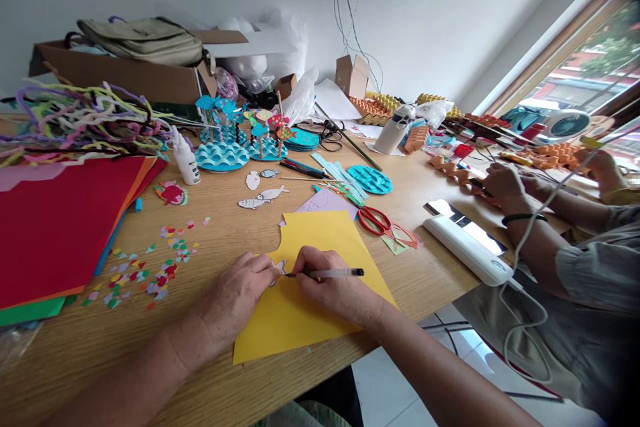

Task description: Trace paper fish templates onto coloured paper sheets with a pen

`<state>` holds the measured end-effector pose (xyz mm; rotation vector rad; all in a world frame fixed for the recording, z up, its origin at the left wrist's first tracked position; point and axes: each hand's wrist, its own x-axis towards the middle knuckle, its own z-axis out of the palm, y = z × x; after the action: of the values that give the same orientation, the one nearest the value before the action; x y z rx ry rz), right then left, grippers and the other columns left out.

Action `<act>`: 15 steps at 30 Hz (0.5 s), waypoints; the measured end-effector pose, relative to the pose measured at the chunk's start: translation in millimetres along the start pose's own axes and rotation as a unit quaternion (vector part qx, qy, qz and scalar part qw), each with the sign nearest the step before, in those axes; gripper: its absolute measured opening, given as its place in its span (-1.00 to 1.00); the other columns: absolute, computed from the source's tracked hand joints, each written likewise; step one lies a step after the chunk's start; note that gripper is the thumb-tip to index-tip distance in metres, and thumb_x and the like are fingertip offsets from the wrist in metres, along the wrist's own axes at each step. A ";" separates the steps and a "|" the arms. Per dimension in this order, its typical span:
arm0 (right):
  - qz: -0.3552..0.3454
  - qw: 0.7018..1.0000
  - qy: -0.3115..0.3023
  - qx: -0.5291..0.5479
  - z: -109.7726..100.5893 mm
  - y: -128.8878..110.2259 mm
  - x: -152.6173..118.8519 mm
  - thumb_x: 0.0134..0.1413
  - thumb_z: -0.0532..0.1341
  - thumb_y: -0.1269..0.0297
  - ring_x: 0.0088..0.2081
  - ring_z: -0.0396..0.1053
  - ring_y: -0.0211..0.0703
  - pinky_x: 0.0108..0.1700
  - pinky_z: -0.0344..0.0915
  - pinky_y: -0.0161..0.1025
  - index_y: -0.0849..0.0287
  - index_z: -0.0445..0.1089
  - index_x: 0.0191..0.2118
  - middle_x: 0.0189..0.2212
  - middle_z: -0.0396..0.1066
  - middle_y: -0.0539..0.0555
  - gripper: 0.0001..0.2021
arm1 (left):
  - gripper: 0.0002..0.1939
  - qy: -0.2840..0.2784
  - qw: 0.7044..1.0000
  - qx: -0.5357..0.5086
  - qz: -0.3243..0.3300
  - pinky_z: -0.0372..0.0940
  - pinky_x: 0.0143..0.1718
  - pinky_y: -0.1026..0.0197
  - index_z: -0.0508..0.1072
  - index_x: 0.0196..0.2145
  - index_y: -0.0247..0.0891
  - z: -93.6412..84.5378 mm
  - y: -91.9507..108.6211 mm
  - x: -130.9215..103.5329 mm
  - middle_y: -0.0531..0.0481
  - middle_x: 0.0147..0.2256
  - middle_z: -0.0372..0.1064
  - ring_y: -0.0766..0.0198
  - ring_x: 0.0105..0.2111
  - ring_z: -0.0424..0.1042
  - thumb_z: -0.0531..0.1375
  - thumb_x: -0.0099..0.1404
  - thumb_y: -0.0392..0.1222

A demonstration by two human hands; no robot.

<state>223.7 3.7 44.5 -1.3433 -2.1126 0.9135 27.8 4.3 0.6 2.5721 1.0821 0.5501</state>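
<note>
A sheet of yellow paper [300, 320] lies on the wooden table in front of me, its upper left edge cut away. On it rests a small white paper fish cutout [281, 266], partly covered by my fingers. My left hand [245, 290] is closed, its fingertips pressing the cutout against the sheet. My right hand [330, 283] grips a pen [343, 273], the tip touching down beside the cutout. Past the sheet lie a lilac paper [325, 202] with a fish outline, red-handled scissors [375, 220] and more fish cutouts [263, 197].
Coloured paper sheets [55, 227], a glue bottle [186, 157] and confetti scraps [160, 273] are on the left, with pipe cleaners [85, 117] behind. Blue fish decorations [223, 155] stand farther back. On the right are a white device [467, 250] with a cable and another person's hands [505, 187].
</note>
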 end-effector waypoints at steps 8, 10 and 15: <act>0.005 1.000 0.004 -0.010 -3.4 0.6 0.2 -0.16 0.07 0.58 -0.58 0.12 -0.34 -0.49 0.06 -0.40 0.15 0.20 -0.51 -0.64 0.20 -0.12 -0.84 | -0.72 -0.013 1.000 0.023 0.001 0.25 -0.13 0.17 0.40 -0.15 -0.17 -1.1 0.5 -0.1 0.03 -0.21 0.35 0.22 -0.17 0.28 0.03 0.32 -0.45; 0.001 1.000 0.005 -0.007 -3.5 2.4 -0.1 -0.17 0.07 0.57 -0.58 0.12 -0.34 -0.49 0.05 -0.40 0.15 0.20 -0.51 -0.64 0.20 -0.12 -0.85 | -0.71 -0.018 1.000 0.024 -0.004 0.24 -0.10 0.17 0.40 -0.14 -0.17 -0.8 0.5 -0.6 0.03 -0.19 0.35 0.21 -0.15 0.28 0.03 0.31 -0.48; 0.004 0.999 0.031 0.044 -2.5 7.2 -0.7 -0.12 0.07 0.51 -0.59 0.10 -0.35 -0.52 0.02 -0.41 0.15 0.18 -0.51 -0.64 0.18 -0.13 -0.89 | -0.67 -0.016 0.999 0.031 -0.003 0.25 -0.10 0.16 0.37 -0.04 -0.16 0.9 0.5 -1.8 0.02 -0.19 0.33 0.20 -0.14 0.25 0.07 0.30 -0.45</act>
<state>230.0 5.9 40.8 -1.3206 -1.9983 0.9437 27.4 2.5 -0.5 2.6201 1.1125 0.4789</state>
